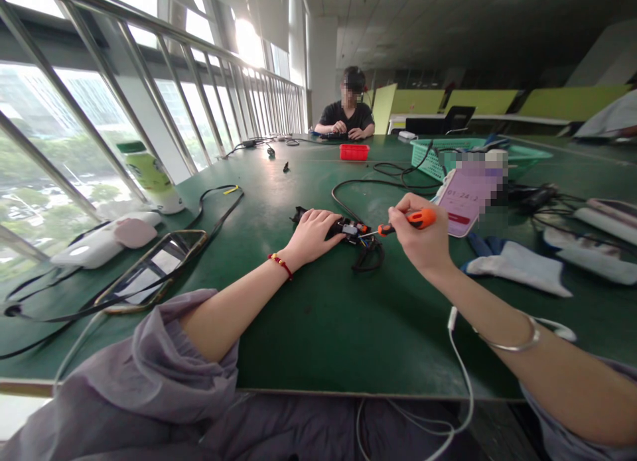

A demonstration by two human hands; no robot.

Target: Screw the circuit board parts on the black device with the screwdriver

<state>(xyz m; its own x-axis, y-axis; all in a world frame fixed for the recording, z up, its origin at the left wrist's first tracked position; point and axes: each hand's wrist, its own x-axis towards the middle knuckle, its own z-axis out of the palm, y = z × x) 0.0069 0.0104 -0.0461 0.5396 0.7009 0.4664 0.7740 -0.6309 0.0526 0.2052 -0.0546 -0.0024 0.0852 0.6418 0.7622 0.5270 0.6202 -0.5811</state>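
Observation:
On the green table lies a small black device point(350, 229) with its inside exposed, showing grey and orange parts and thin coloured wires. My left hand point(312, 235) is closed over its black body and presses it to the tabletop, hiding much of it. In my right hand point(423, 241) is a screwdriver point(421, 217) with an orange and black handle. Its thin shaft points left, and the tip is at the open end of the device; exact contact is too small to tell. A dark cable bundle point(369, 255) lies just below the tip.
A phone with a timer point(460, 199) leans before a green basket point(423, 157). White-blue gloves point(517, 267) lie right. Another phone point(152, 275), a strap and a cup point(152, 179) stand left. A red box point(354, 152) sits farther back, near a seated person point(348, 109).

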